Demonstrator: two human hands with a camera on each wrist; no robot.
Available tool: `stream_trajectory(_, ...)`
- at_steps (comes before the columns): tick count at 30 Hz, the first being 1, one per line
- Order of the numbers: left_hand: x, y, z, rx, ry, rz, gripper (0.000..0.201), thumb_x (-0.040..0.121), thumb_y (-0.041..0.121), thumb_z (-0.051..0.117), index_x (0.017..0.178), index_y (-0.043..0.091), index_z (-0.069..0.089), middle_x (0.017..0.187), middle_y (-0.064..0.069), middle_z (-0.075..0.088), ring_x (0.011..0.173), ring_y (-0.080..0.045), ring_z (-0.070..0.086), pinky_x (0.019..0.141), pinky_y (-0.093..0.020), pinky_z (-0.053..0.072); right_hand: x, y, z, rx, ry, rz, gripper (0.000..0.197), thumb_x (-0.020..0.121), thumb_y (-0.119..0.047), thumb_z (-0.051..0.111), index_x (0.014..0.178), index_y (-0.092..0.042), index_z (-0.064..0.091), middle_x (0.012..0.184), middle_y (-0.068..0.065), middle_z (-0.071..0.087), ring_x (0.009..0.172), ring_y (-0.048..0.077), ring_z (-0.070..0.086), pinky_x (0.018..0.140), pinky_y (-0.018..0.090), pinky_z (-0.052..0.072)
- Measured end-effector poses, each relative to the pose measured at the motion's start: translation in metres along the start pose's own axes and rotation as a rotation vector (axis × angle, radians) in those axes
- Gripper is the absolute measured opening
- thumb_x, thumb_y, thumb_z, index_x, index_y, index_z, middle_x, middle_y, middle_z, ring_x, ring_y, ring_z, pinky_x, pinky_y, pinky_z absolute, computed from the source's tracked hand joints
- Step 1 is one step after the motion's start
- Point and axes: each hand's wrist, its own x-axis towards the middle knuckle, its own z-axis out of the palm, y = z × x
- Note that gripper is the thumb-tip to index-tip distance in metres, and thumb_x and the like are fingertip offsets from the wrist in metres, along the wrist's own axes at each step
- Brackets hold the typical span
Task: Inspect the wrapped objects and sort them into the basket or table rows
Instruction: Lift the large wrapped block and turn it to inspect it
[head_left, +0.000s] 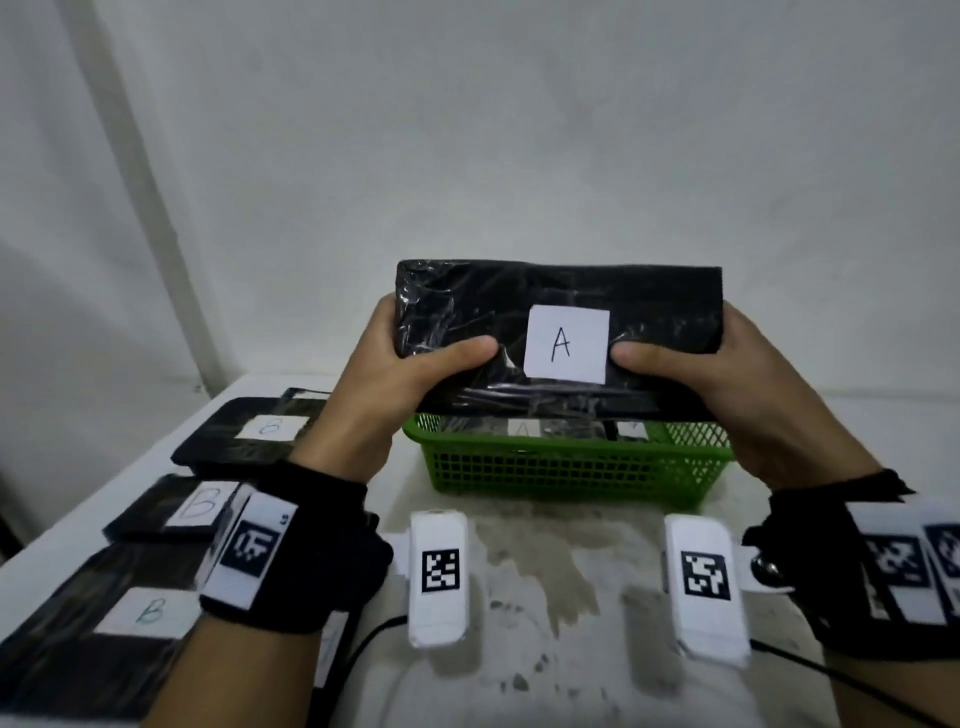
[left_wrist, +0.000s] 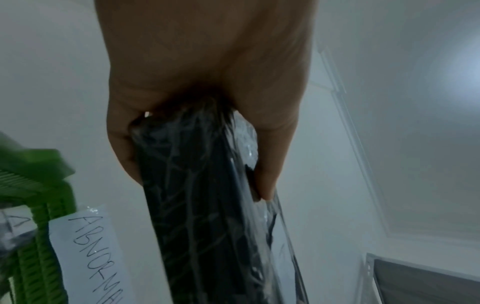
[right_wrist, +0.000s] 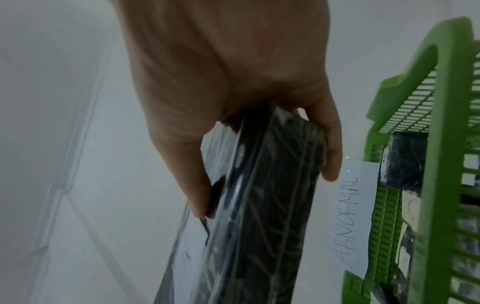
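Both hands hold up a flat black object wrapped in clear film (head_left: 478, 322), with a white label marked "A" (head_left: 566, 343) facing me. My left hand (head_left: 410, 364) grips its left end, thumb on the front. My right hand (head_left: 691, 358) grips the right end the same way. The wrist views show the wrapped object (left_wrist: 207, 216) (right_wrist: 259, 205) edge-on, pinched between thumb and fingers. Just below it stands the green basket (head_left: 566, 470), which holds other wrapped objects with "A" labels. A paper tag reading "ABNORMAL" (right_wrist: 353, 216) (left_wrist: 91, 257) hangs on the basket.
Several black wrapped objects labelled "B" (head_left: 192, 504) lie in a row down the left side of the white table (head_left: 545, 597). A black cable (head_left: 374, 634) runs across the table near me. A pale wall stands behind the table.
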Motion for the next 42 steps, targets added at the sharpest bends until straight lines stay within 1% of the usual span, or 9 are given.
stream_trajectory(9, -0.002, 0.011, 0.004, 0.0, 0.078, 0.129, 0.058, 0.074, 0.013, 0.084, 0.125, 0.012, 0.057, 0.11, -0.006, 0.074, 0.097, -0.023, 0.074, 0.078, -0.035, 0.061, 0.003, 0.002, 0.015, -0.007, 0.173, -0.109, 0.045, 0.072, -0.01, 0.087, 0.112, -0.01, 0.068, 0.101, 0.006, 0.078, 0.09, 0.022, 0.077, 0.078, 0.041, 0.063)
stream_trajectory(13, -0.005, 0.011, 0.007, 0.089, 0.04, 0.149, 0.066, 0.071, 0.037, 0.086, 0.128, 0.025, 0.055, 0.118, 0.005, 0.071, 0.107, -0.013, 0.069, 0.093, -0.039, 0.056, 0.003, -0.004, 0.003, -0.021, 0.182, -0.163, 0.057, 0.07, -0.008, 0.089, 0.12, -0.011, 0.064, 0.107, 0.005, 0.077, 0.098, 0.022, 0.075, 0.089, 0.051, 0.061)
stream_trajectory(18, -0.015, 0.028, 0.007, -0.026, -0.109, -0.022, 0.059, 0.074, 0.071, 0.055, 0.126, 0.043, 0.055, 0.12, 0.018, 0.068, 0.112, -0.008, 0.065, 0.088, -0.044, 0.059, -0.009, -0.014, -0.001, -0.023, 0.189, -0.226, 0.076, 0.057, -0.024, 0.095, 0.124, -0.03, 0.06, 0.12, -0.008, 0.072, 0.115, 0.012, 0.068, 0.094, 0.039, 0.056)
stream_trajectory(22, -0.012, 0.021, 0.009, -0.121, -0.029, 0.0, 0.057, 0.076, 0.058, 0.062, 0.121, 0.023, 0.054, 0.109, 0.008, 0.072, 0.097, -0.006, 0.071, 0.084, -0.041, 0.058, -0.013, -0.018, 0.004, 0.074, 0.117, 0.0, 0.05, 0.067, -0.037, 0.083, 0.115, -0.036, 0.068, 0.107, -0.014, 0.076, 0.103, 0.014, 0.073, 0.07, 0.036, 0.06)
stream_trajectory(25, -0.006, 0.011, 0.007, -0.163, 0.008, 0.04, 0.034, 0.087, 0.03, 0.069, 0.114, 0.016, 0.054, 0.109, -0.007, 0.072, 0.095, -0.018, 0.072, 0.074, -0.032, 0.056, -0.014, -0.023, 0.009, 0.202, 0.063, 0.112, 0.044, 0.069, -0.048, 0.074, 0.106, -0.027, 0.065, 0.1, -0.008, 0.075, 0.098, 0.018, 0.072, 0.073, 0.047, 0.064)
stream_trajectory(29, -0.003, 0.006, 0.002, -0.126, -0.015, 0.115, 0.03, 0.082, 0.023, 0.074, 0.104, 0.018, 0.054, 0.105, -0.009, 0.071, 0.093, -0.021, 0.07, 0.075, -0.03, 0.054, -0.013, -0.017, 0.019, 0.12, 0.134, 0.066, 0.033, 0.083, -0.016, 0.078, 0.107, -0.022, 0.056, 0.101, -0.003, 0.067, 0.087, 0.018, 0.075, 0.07, 0.047, 0.065)
stream_trajectory(35, -0.004, 0.005, 0.0, -0.111, -0.007, 0.212, 0.023, 0.079, 0.019, 0.073, 0.094, 0.023, 0.056, 0.094, -0.001, 0.07, 0.086, -0.017, 0.069, 0.072, -0.027, 0.053, -0.016, -0.015, 0.026, 0.076, 0.191, -0.008, 0.032, 0.081, -0.011, 0.081, 0.102, -0.018, 0.057, 0.097, 0.0, 0.069, 0.085, 0.022, 0.077, 0.067, 0.049, 0.065)
stream_trajectory(39, -0.002, 0.009, -0.007, -0.102, -0.059, 0.16, 0.039, 0.075, 0.031, 0.081, 0.106, 0.027, 0.058, 0.103, 0.004, 0.071, 0.095, -0.015, 0.069, 0.084, -0.034, 0.05, -0.016, -0.017, 0.024, 0.094, 0.186, -0.071, 0.034, 0.079, -0.008, 0.082, 0.102, -0.018, 0.058, 0.09, -0.003, 0.07, 0.08, 0.018, 0.077, 0.067, 0.043, 0.065)
stream_trajectory(42, -0.003, 0.014, -0.01, -0.094, -0.099, 0.012, 0.041, 0.076, 0.062, 0.064, 0.106, 0.034, 0.066, 0.109, 0.009, 0.071, 0.101, -0.007, 0.07, 0.088, -0.038, 0.053, -0.013, -0.02, 0.018, 0.196, 0.191, -0.126, 0.029, 0.075, -0.008, 0.082, 0.094, -0.017, 0.061, 0.088, -0.001, 0.068, 0.082, 0.021, 0.075, 0.066, 0.037, 0.062)
